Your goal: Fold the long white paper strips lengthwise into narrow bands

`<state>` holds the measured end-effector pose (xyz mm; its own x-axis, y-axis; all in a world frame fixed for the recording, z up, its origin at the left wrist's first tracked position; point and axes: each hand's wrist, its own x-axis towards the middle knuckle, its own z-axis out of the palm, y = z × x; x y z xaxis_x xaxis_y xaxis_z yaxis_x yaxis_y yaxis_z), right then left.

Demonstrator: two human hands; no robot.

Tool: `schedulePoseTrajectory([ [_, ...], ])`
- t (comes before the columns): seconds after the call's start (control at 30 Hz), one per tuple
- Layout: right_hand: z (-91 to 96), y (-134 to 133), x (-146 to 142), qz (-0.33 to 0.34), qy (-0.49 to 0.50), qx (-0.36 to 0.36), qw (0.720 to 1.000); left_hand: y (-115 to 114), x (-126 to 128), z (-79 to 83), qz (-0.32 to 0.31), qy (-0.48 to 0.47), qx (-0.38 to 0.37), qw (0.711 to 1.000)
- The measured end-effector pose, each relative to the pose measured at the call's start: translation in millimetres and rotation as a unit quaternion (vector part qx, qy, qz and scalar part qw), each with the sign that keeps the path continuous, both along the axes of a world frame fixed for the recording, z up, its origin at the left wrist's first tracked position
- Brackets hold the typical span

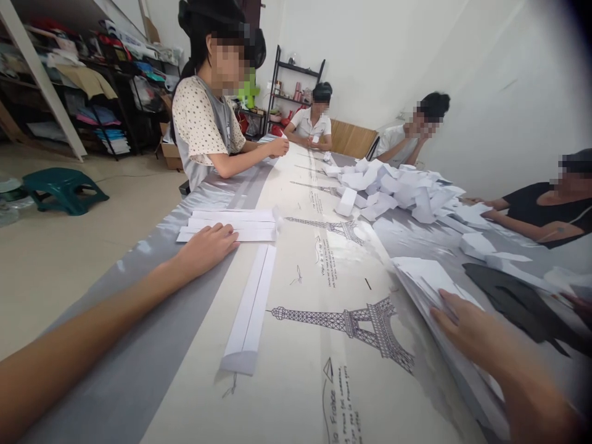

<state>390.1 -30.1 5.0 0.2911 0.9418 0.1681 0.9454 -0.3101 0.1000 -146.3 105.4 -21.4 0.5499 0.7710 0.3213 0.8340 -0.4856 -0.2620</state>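
Observation:
My left hand lies flat, fingers stretched out, its fingertips on the near edge of a small stack of long white folded paper strips. One more folded white strip lies lengthwise just right of that hand. My right hand rests with fingers spread on a stack of white paper sheets at the right. Both lie on a long table covered with a cloth printed with Eiffel Towers.
A heap of folded white paper pieces lies mid-table. Several other people sit around the table, one at the left handling paper. A green stool stands on the floor at left, cluttered shelves behind it.

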Motion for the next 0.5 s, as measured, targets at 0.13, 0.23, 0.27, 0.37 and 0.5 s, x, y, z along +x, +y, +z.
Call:
schedulePoseTrajectory([
  [0.13, -2.9, 0.9, -5.7, -0.025, 0.013, -0.045, 0.999, -1.4, 3.6, -2.3, -0.009, -0.020, -0.016, 1.000],
  [0.23, 4.4, -0.3, -11.0, -0.046, 0.020, -0.054, 0.997, -3.7, 8.5, -5.8, -0.019, -0.039, -0.038, 0.998],
  [0.27, 8.0, -1.2, -12.8, -0.052, 0.022, -0.054, 0.997, -4.3, 10.0, -6.8, -0.022, -0.047, -0.044, 0.998],
  [0.37, 20.5, -4.1, -19.6, -0.068, 0.028, -0.047, 0.996, -5.2, 12.4, -8.3, -0.016, -0.071, -0.058, 0.996],
  [0.5, 34.3, -6.6, -29.1, -0.087, 0.053, -0.019, 0.995, -3.5, 11.1, -9.0, 0.015, -0.081, -0.085, 0.993],
])
